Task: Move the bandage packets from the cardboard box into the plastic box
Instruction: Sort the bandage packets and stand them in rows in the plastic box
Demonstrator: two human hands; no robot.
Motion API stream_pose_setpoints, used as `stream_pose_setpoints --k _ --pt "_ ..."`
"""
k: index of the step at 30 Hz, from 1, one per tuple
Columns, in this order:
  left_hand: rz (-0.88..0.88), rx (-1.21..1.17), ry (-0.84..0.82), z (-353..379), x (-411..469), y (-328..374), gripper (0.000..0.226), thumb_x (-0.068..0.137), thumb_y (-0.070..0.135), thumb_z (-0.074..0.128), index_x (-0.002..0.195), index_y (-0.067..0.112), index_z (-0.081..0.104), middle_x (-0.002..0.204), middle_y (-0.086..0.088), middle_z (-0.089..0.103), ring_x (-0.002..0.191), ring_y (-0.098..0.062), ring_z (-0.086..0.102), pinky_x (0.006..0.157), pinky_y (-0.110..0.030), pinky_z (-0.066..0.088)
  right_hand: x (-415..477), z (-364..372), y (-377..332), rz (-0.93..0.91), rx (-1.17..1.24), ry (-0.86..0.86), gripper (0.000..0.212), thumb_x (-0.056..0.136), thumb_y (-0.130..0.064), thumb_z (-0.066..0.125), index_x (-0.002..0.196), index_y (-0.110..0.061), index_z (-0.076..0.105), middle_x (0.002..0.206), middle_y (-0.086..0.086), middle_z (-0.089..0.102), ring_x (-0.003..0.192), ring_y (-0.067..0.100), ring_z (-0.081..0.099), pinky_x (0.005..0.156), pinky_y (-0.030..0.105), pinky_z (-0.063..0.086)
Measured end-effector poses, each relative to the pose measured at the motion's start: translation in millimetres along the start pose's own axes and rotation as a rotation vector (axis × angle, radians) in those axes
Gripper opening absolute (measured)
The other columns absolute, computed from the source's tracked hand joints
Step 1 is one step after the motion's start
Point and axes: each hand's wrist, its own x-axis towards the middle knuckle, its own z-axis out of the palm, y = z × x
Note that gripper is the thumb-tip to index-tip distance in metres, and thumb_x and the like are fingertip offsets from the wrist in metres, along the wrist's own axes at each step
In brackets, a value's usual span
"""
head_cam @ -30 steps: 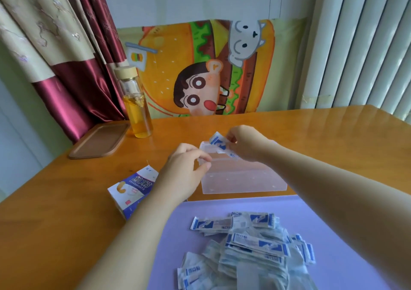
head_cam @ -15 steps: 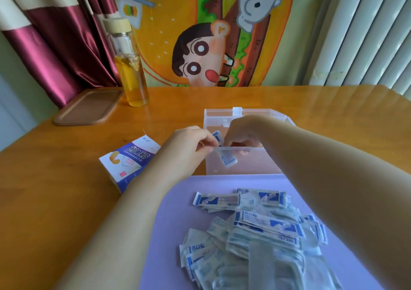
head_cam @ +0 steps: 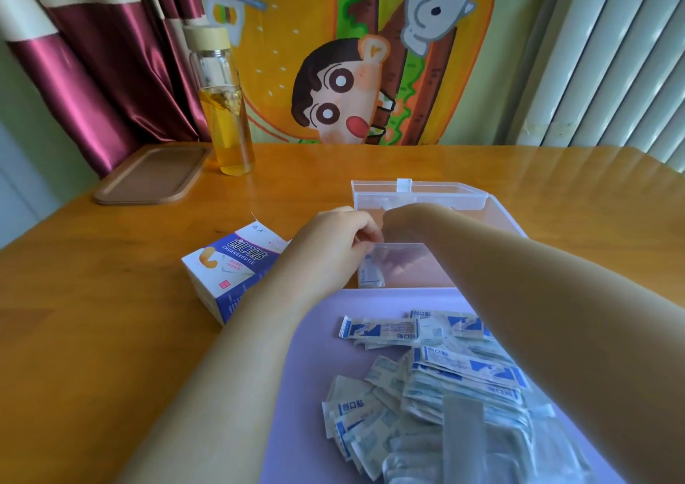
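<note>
Deeper now, the right hand [head_cam: 398, 229] has sunk into the box [head_cam: 474, 201]. Its fingers blur behind the wall, so I cannot tell its grip. A packet [head_cam: 371, 274] stands inside, just left of them. The left hand [head_cam: 339, 240] pinches the box's near-left corner. More packets lie in a pile [head_cam: 463, 372] nearer, and the carton [head_cam: 237, 261] sits to the left.

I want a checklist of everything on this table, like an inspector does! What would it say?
Surface: wooden table, with a purple mat at the near side.
Job's things: cardboard box lies left of the open plastic box; one bandage packet stands inside at its left wall; pile of bandage packets on the mat.
Clutter: glass bottle with yellow liquid and brown tray, both far left.
Hands: left hand grips the plastic box's near left corner; right hand reaches inside, fingers mostly hidden.
Cables: nothing seen.
Surroundings: red curtain, cartoon cloth, white slats.
</note>
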Motion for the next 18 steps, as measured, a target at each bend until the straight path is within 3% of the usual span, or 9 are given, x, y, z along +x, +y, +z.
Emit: stream_pose_setpoints --k 2,3,6,9,12,14,18 --pt "0.005 -0.001 0.004 0.2 0.1 0.0 0.017 0.092 0.013 0.055 0.092 0.025 0.066 0.087 0.013 0.053 0.083 -0.006 0.053 0.074 -0.026 0.048 -5.3 -2.3 0.1 0.014 0.064 0.016 0.015 0.094 -0.011 0.049 0.079 -0.014 0.05 0.073 0.003 0.039 0.092 0.022 0.038 0.079 0.027 0.03" --pt "0.006 0.0 0.006 0.6 0.2 -0.5 0.016 0.092 0.013 0.055 0.092 0.026 0.066 0.086 0.014 0.052 0.081 -0.005 0.052 0.073 -0.025 0.048 -8.5 -4.1 -0.5 -0.005 0.042 0.016 0.003 0.094 -0.015 0.052 0.092 -0.015 0.053 0.075 0.002 0.04 0.092 0.022 0.039 0.079 0.027 0.03" --pt "0.003 -0.003 0.004 1.1 0.1 -1.5 0.016 0.092 0.013 0.055 0.094 0.024 0.066 0.087 0.013 0.053 0.078 -0.003 0.051 0.073 -0.025 0.048 -3.6 -3.4 4.3 0.008 -0.038 -0.011 0.035 0.092 -0.025 0.057 0.123 -0.009 0.053 0.098 0.004 0.05 0.098 0.021 0.047 0.083 0.027 0.035" --pt "0.005 -0.001 0.004 1.4 0.0 -2.0 0.017 0.092 0.012 0.055 0.095 0.024 0.067 0.088 0.013 0.053 0.077 0.0 0.05 0.072 -0.023 0.047 1.1 -2.9 9.0 0.022 0.161 0.039 0.035 0.091 -0.022 0.058 0.121 -0.003 0.055 0.111 0.005 0.057 0.101 0.022 0.057 0.089 0.026 0.044" --pt "0.002 0.007 0.009 2.2 0.7 -2.4 0.018 0.093 0.012 0.054 0.096 0.025 0.066 0.089 0.013 0.052 0.078 0.0 0.051 0.068 -0.018 0.045 4.4 -3.7 12.9 0.053 0.443 0.05 0.023 0.089 -0.013 0.059 0.109 0.0 0.061 0.099 0.011 0.07 0.087 0.022 0.069 0.083 0.03 0.055" --pt "0.008 0.013 0.006 3.0 0.9 -2.5 0.018 0.093 0.012 0.053 0.098 0.024 0.066 0.09 0.013 0.052 0.077 0.001 0.05 0.066 -0.012 0.041 0.3 -6.5 18.7 0.023 0.429 0.198 0.02 0.089 -0.012 0.058 0.104 -0.001 0.062 0.088 0.009 0.069 0.073 0.02 0.065 0.07 0.029 0.054" --pt "0.03 0.018 0.006 2.5 -0.5 -2.1 0.018 0.093 0.012 0.053 0.102 0.022 0.066 0.094 0.01 0.053 0.081 -0.001 0.05 0.066 -0.01 0.039 -26.4 -3.8 32.8 -0.083 0.295 0.603 0.022 0.09 -0.02 0.056 0.108 -0.012 0.068 0.105 0.002 0.066 0.095 0.023 0.061 0.08 0.033 0.052"
